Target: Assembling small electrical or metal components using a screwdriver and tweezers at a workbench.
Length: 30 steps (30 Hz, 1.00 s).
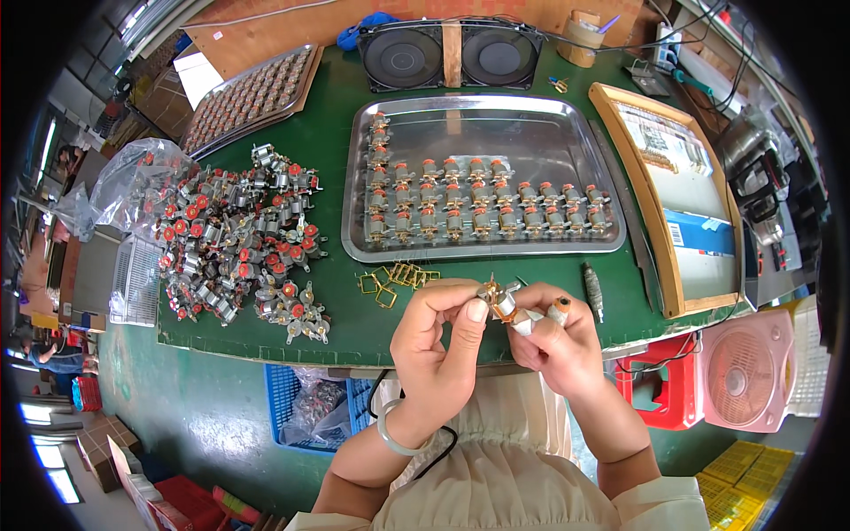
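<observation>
Just in front of the table edge, my left hand (440, 341) pinches a small metal motor (501, 302) with a brass-coloured piece at its top. My right hand (564, 347) closes on the motor's other side; white wrapping covers some of its fingertips. Behind my left hand lie several thin brass-coloured square frames (387, 285). Beyond both hands, a shiny metal tray (522, 119) bears rows of similar motors with orange-red tops. To the left is a big heap of loose motors (235, 239). A grey wrapped stick-like tool (592, 292) lies right of my right hand.
A second tray (252, 93) full of motors leans at the back left, near a clear plastic bag (137, 190). Two black fans (403, 56) stand behind the metal tray. A wood-framed box (677, 288) is at the right. Below are a blue crate (279, 407) and a pink fan (742, 372).
</observation>
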Each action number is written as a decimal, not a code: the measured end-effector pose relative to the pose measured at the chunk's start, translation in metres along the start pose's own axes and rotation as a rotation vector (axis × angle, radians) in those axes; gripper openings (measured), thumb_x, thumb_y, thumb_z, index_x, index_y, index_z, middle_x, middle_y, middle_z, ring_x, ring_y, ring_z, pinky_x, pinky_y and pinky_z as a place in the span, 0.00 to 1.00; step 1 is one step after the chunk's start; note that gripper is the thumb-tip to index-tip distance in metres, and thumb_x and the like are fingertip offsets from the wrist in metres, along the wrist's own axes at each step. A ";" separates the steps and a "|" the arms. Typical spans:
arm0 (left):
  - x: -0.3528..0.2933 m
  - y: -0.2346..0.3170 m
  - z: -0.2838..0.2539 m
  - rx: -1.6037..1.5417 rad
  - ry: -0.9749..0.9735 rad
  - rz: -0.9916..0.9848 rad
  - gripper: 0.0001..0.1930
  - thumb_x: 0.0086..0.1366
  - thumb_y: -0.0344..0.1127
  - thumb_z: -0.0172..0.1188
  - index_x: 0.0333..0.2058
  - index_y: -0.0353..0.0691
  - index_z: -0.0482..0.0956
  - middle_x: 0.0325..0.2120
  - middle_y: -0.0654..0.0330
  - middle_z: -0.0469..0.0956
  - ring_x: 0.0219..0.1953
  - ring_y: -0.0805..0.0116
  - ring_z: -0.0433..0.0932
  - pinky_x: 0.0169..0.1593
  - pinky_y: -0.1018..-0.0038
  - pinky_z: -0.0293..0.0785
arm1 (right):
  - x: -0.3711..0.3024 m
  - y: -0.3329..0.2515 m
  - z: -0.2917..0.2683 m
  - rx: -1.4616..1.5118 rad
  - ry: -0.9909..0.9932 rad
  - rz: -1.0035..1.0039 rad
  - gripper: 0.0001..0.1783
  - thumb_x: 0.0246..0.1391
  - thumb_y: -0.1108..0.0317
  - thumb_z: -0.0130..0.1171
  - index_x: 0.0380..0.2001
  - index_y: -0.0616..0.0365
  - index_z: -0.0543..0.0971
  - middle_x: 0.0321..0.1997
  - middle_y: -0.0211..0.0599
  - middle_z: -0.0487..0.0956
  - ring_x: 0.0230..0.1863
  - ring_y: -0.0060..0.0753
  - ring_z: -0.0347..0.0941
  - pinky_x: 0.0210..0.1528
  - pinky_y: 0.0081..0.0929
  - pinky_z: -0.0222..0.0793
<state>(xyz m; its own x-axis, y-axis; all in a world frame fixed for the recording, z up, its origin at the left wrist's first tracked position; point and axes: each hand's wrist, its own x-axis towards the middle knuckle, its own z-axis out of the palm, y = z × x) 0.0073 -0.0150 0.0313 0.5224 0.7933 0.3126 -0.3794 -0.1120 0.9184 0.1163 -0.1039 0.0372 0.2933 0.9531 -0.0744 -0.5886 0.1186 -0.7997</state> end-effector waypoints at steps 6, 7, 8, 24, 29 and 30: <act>0.000 -0.004 0.004 0.050 0.025 0.062 0.04 0.58 0.26 0.53 0.33 0.33 0.70 0.31 0.59 0.73 0.29 0.78 0.67 0.33 0.83 0.64 | 0.001 0.007 0.003 -0.523 0.100 -0.338 0.11 0.47 0.75 0.50 0.36 0.67 0.72 0.24 0.24 0.71 0.21 0.10 0.57 0.21 0.12 0.52; 0.000 -0.004 0.004 0.068 0.032 0.077 0.05 0.58 0.26 0.53 0.33 0.33 0.70 0.31 0.59 0.73 0.29 0.78 0.67 0.33 0.83 0.64 | 0.002 0.007 0.004 -0.572 0.119 -0.392 0.11 0.47 0.76 0.50 0.35 0.67 0.73 0.24 0.24 0.70 0.21 0.10 0.57 0.21 0.12 0.52; 0.000 -0.004 0.004 0.085 0.040 0.093 0.05 0.58 0.26 0.53 0.33 0.33 0.70 0.31 0.59 0.73 0.28 0.78 0.67 0.33 0.83 0.64 | 0.003 0.007 0.004 -0.620 0.137 -0.446 0.10 0.46 0.76 0.50 0.34 0.67 0.73 0.23 0.24 0.70 0.20 0.10 0.57 0.20 0.11 0.52; 0.001 -0.006 0.001 0.084 0.052 0.080 0.05 0.58 0.25 0.53 0.33 0.32 0.70 0.32 0.58 0.72 0.32 0.75 0.68 0.37 0.80 0.65 | 0.003 0.007 0.004 -0.887 0.216 -0.530 0.12 0.45 0.75 0.60 0.35 0.62 0.71 0.20 0.21 0.66 0.17 0.10 0.54 0.18 0.10 0.50; 0.002 -0.006 0.000 -0.048 -0.010 0.024 0.05 0.59 0.24 0.51 0.35 0.31 0.69 0.35 0.57 0.71 0.35 0.76 0.69 0.40 0.80 0.65 | 0.000 -0.006 0.004 -0.187 0.154 -0.022 0.09 0.50 0.73 0.55 0.35 0.63 0.71 0.19 0.21 0.67 0.17 0.09 0.55 0.16 0.10 0.49; 0.002 -0.006 0.000 -0.049 -0.011 0.025 0.05 0.59 0.24 0.51 0.35 0.31 0.69 0.35 0.57 0.71 0.35 0.76 0.69 0.40 0.80 0.65 | 0.000 -0.007 0.003 -0.142 0.132 0.006 0.09 0.51 0.72 0.54 0.36 0.63 0.71 0.19 0.21 0.67 0.17 0.08 0.56 0.16 0.11 0.49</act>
<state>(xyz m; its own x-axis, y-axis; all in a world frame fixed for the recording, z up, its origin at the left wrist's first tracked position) 0.0106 -0.0125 0.0263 0.5204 0.7842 0.3379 -0.4288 -0.1022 0.8976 0.1180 -0.1039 0.0446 0.3913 0.9080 -0.1495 -0.4812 0.0634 -0.8743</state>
